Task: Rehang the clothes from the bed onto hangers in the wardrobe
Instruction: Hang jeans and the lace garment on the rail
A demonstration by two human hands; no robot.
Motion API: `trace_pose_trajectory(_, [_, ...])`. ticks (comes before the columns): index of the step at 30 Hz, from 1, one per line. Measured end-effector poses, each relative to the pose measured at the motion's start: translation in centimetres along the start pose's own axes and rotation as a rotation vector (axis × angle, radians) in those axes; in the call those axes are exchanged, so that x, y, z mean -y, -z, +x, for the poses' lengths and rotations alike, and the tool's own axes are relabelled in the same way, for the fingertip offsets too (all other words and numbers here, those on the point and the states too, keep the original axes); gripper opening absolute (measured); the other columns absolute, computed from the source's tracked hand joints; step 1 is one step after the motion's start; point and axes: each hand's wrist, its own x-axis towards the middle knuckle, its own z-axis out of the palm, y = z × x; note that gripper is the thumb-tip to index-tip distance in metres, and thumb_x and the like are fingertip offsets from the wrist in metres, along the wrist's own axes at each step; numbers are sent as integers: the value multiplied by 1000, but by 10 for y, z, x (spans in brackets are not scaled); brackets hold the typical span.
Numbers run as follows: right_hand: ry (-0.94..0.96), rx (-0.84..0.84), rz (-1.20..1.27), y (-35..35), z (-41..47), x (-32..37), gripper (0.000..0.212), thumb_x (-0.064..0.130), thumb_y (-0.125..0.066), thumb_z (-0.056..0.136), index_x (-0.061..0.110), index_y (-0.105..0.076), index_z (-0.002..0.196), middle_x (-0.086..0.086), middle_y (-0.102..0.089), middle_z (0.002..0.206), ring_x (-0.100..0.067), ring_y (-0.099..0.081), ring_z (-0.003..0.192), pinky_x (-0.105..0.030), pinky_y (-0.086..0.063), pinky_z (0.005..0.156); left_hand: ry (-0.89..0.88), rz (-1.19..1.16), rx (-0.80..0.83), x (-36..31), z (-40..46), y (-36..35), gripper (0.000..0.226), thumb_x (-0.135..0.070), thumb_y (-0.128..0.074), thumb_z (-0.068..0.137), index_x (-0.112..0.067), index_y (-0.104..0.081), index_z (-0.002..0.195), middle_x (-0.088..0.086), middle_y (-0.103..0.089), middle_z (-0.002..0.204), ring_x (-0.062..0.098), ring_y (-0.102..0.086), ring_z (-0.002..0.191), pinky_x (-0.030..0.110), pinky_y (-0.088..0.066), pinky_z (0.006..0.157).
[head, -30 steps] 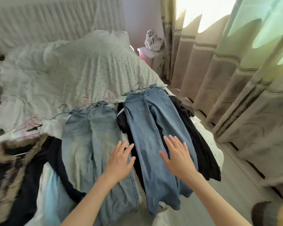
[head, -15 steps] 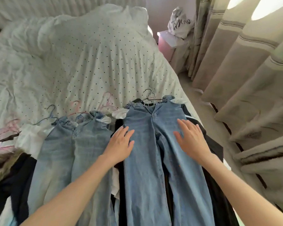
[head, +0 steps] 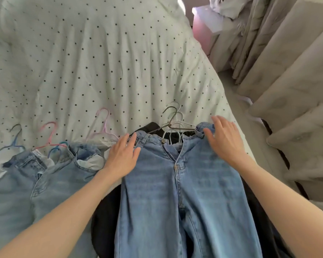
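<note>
From the head camera, looking down over the bed [head: 101,62], a pair of mid-blue jeans [head: 185,192] lies flat along the near side, its waistband toward the far end and its fly open. The left hand [head: 122,156] rests with straight, slightly spread fingers on the left corner of that waistband, gripping nothing. The right hand [head: 225,141] lies likewise flat and relaxed on the right corner of the waistband, its fingertips reaching just past the denim edge. Between the two hands, a cluster of metal wire hangers [head: 172,121] pokes out from the waistband, hooks pointing away across the polka-dot duvet [head: 119,43]. Dark clothing [head: 104,216] shows beneath the jeans on both sides and at the waist. To the left, two paler pairs of light-wash jeans [head: 45,183] lie side by side, just beside the left forearm, with pink hangers [head: 101,125] and a blue hanger [head: 15,138] sticking out above them onto the duvet. At the right edge of the bed, beige curtains [head: 287,90] hang in heavy folds, and a pink bedside unit [head: 201,32] stands at the far corner with a white bag [head: 222,6] on top.
</note>
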Motion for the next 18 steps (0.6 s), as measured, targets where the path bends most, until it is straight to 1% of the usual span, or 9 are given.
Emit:
trace_pose_trajectory(2, [-17,127,-72,-12,15,-3,53,43,-38,96,8,-38,136,-13,-46,137,-31,-44,124,-44,-25,105,6,-9,51,5,10,-9,55,-40,-22,100,-22,-6,149,9,-4,156,24,-4,143,43,-9,116])
trace_pose_trajectory(4, [-35,253,-117,-19,24,-3,58,52,-31,95,10,-36,135,-12,-47,135,-30,-46,121,-43,-29,101,16,-3,89,6,13,-17,54,-43,-20,99,-27,-6,149,7,0,157,23,-1,144,42,-7,116])
trace_pose_trajectory(5, [-42,277,-128,-20,28,-2,61,56,-30,93,11,-38,133,-13,-48,132,-30,-47,119,-43,-32,97,17,9,89,7,13,-20,54,-44,-20,99,-28,-7,149,6,-1,157,23,-2,143,42,-7,116])
trace_pose_trajectory(7, [-41,285,-157,-18,34,-1,66,64,-33,88,12,-41,129,-12,-52,126,-29,-49,115,-42,-34,92,15,51,45,8,14,-20,53,-44,-21,99,-29,-12,148,8,-9,155,26,-12,141,42,-12,115])
trace_pose_trajectory(10, [-27,238,-173,-11,35,2,63,65,-42,85,13,-48,119,-9,-57,117,-27,-52,109,-40,-34,88,37,25,-9,9,17,-11,51,-41,-25,99,-24,-19,147,10,-28,147,28,-30,133,41,-23,109])
trace_pose_trajectory(12, [-10,148,-152,-3,28,6,54,60,-48,85,12,-51,110,-6,-59,110,-26,-53,104,-38,-33,85,100,-52,14,6,19,-3,53,-40,-24,99,-19,-18,147,13,-33,145,28,-32,132,41,-24,108])
trace_pose_trajectory(15, [-14,8,-36,12,10,8,43,49,-56,86,11,-51,104,-5,-59,103,-27,-52,99,-34,-27,77,178,-223,16,5,12,11,55,-43,-24,99,-13,-23,145,17,-35,143,30,-32,132,42,-27,107])
trace_pose_trajectory(18, [-20,-78,134,29,-12,5,38,40,-67,81,9,-52,97,-4,-57,96,-27,-51,94,-31,-26,74,131,-277,-68,5,-8,28,53,-46,-28,96,-10,-39,134,15,-47,128,28,-42,120,41,-35,99])
